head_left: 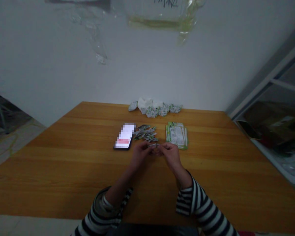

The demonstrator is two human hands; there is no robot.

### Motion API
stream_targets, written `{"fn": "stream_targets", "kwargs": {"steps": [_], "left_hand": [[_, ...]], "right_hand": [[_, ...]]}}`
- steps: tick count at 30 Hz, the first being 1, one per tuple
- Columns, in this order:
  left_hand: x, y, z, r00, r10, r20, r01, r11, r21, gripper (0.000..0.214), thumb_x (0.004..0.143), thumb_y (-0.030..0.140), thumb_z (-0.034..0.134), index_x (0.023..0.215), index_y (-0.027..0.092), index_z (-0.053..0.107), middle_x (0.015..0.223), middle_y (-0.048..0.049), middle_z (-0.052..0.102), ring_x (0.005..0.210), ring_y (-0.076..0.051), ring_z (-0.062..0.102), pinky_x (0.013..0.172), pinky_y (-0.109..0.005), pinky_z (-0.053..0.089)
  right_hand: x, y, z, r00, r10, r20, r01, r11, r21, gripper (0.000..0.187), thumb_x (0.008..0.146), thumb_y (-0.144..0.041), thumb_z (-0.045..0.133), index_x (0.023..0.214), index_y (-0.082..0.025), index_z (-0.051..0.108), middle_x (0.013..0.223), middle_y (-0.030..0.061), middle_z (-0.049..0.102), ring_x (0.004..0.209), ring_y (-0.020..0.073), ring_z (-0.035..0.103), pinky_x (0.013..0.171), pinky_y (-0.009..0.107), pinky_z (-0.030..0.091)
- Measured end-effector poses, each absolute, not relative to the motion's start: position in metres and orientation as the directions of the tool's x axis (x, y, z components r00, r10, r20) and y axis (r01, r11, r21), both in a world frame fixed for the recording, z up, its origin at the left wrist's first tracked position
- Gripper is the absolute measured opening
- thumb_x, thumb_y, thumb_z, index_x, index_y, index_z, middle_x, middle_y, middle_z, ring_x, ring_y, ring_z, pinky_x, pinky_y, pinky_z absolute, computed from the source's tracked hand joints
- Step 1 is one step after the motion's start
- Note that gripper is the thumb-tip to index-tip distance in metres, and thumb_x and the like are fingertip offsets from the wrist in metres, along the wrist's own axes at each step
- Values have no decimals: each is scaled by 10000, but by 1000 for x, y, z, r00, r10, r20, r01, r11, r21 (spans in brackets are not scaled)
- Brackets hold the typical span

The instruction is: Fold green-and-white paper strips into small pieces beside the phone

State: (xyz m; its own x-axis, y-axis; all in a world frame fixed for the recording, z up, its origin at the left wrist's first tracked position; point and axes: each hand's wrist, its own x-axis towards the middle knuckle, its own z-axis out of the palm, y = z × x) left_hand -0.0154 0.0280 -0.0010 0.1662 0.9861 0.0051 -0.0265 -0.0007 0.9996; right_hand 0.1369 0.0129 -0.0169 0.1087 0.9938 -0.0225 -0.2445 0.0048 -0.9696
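Between my two hands, over the middle of the wooden table, is a small folded piece of printed paper (153,145). My left hand (140,154) pinches its left end, and my right hand (171,154) pinches the right end. The fingers cover much of the paper. Just beyond them lies a loose pile of narrow folded papers (146,132), printed in green and grey. To the right, close to my right hand, a stack of flat printed leaflets (177,135) with green edges rests on the table.
A phone (125,137) with a lit screen lies left of the folded pile. Along the back, near the wall (162,72), stands a row of crumpled or folded printed papers (152,112). The wooden table (64,157) reaches toward a framed glass panel at right.
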Motion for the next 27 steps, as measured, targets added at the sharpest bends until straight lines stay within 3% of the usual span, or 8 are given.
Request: {"fn": "stream_targets", "kwargs": {"steps": [6,10,15,17,22,25,27], "left_hand": [[-14,24,0,69,997,-29,-126,38,991,312,679,451,770,726,143,752,698,-34,740,669,-182,682,708,-301,567],[-9,21,1,6,997,-72,-124,72,990,331,683,449,769,765,129,757,757,-56,757,716,-208,701,750,-332,576],[-8,21,-7,29,998,-47,-188,52,981,509,687,413,778,1118,167,665,790,-49,752,707,-196,710,733,-317,577],[-8,21,-9,47,998,-29,-184,37,982,542,700,414,767,1167,178,626,758,-44,741,675,-195,705,704,-313,573],[-8,20,-8,200,979,37,95,-57,994,330,788,403,671,1009,164,726,831,-76,752,714,-209,684,682,-306,544],[-10,20,-8,291,955,65,268,-146,952,275,837,361,609,959,160,751,776,-62,749,707,-205,664,702,-312,529],[-10,20,-9,342,938,47,263,-144,954,305,870,380,563,899,137,745,753,-68,741,682,-201,660,677,-307,529]], "right_hand": [[136,14,-18,130,992,3,-263,37,-964,265,633,-428,811,651,-177,726,628,33,731,550,169,671,582,295,566],[130,12,-18,207,978,-2,-297,61,-953,274,653,-415,802,646,-179,663,623,15,705,561,156,658,589,281,558],[122,8,-15,262,965,30,-349,124,-929,338,678,-349,776,922,-240,570,588,-72,595,526,130,595,561,259,538],[121,8,-15,255,965,58,-333,144,-932,338,707,-319,738,980,-251,551,563,-93,531,499,118,543,525,233,498],[129,12,-19,253,963,90,-271,160,-949,169,698,-254,697,843,-202,628,525,-97,412,455,80,380,444,190,322],[136,16,-20,153,987,51,-280,93,-956,205,739,-328,685,882,-183,665,514,-90,429,440,75,348,435,199,258],[138,17,-18,92,994,58,-231,78,-970,276,759,-381,683,941,-173,685,534,-79,449,453,79,351,443,206,248]]}}
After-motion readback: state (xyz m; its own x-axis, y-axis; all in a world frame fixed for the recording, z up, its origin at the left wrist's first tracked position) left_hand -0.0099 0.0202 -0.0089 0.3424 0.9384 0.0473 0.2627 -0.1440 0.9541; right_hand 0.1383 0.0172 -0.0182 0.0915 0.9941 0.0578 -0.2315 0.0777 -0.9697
